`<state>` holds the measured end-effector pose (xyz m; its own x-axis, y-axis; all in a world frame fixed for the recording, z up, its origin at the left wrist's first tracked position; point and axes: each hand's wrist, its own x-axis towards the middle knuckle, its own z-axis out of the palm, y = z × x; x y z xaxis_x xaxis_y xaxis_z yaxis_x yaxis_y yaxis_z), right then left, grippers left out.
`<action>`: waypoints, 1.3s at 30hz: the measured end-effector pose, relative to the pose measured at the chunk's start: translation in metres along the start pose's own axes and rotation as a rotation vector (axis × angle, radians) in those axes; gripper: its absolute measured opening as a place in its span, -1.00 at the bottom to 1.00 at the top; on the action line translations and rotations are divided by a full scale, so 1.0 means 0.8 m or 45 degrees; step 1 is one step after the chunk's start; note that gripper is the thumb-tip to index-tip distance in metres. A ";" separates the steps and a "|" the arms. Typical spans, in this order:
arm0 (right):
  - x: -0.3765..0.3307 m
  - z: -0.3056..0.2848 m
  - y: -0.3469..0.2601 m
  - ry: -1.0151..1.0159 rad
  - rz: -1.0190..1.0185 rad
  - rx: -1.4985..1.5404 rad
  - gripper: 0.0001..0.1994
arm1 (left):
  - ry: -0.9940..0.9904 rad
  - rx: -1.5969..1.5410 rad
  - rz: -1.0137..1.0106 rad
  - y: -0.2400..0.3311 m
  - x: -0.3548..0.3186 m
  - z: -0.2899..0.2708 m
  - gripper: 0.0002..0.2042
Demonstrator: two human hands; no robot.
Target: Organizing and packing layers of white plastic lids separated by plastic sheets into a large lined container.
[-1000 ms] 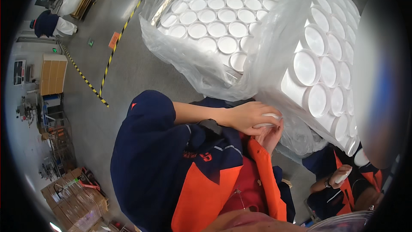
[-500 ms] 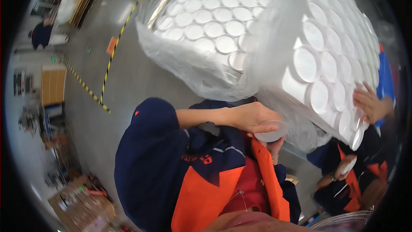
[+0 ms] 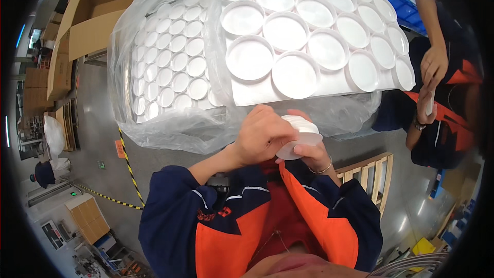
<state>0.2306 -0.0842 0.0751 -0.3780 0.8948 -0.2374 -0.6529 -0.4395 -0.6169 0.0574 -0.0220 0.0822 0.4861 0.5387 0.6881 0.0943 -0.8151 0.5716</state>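
Observation:
My left hand and my right hand meet in front of my chest around one white round lid. The left hand grips it from the left side and top. The right hand, with a thin bracelet at the wrist, holds it from beneath. Just above my hands lies a white sheet carrying rows of the same white lids, partly inside a clear plastic bag. A second layer of lids shows through the bag to the left.
A co-worker in a blue and orange jacket stands at the right, one hand by the lid sheet's edge, the other holding a small white thing. An open cardboard box, yellow-black floor tape and a wooden pallet surround me.
The view has swung closer over the rows of lids. My hands stay together on the lid at my chest. The co-worker's hands have come into view at the right.

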 end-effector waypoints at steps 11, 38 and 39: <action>-0.015 -0.013 -0.024 0.089 -0.124 0.033 -0.12 | -0.132 0.617 0.402 -0.028 0.107 -0.049 -0.87; -0.034 -0.003 -0.037 0.241 -0.436 -0.095 -0.24 | -0.421 0.005 -0.329 0.038 0.114 -0.007 -0.76; -0.035 -0.005 -0.038 0.240 -0.443 -0.086 -0.24 | -0.301 0.048 -0.244 0.034 0.127 -0.012 -0.78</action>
<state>0.2638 -0.0953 0.0973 -0.0112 0.9907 -0.1353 -0.6736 -0.1075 -0.7313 0.1009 0.0126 0.1721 0.6449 0.6226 0.4433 0.2338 -0.7128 0.6612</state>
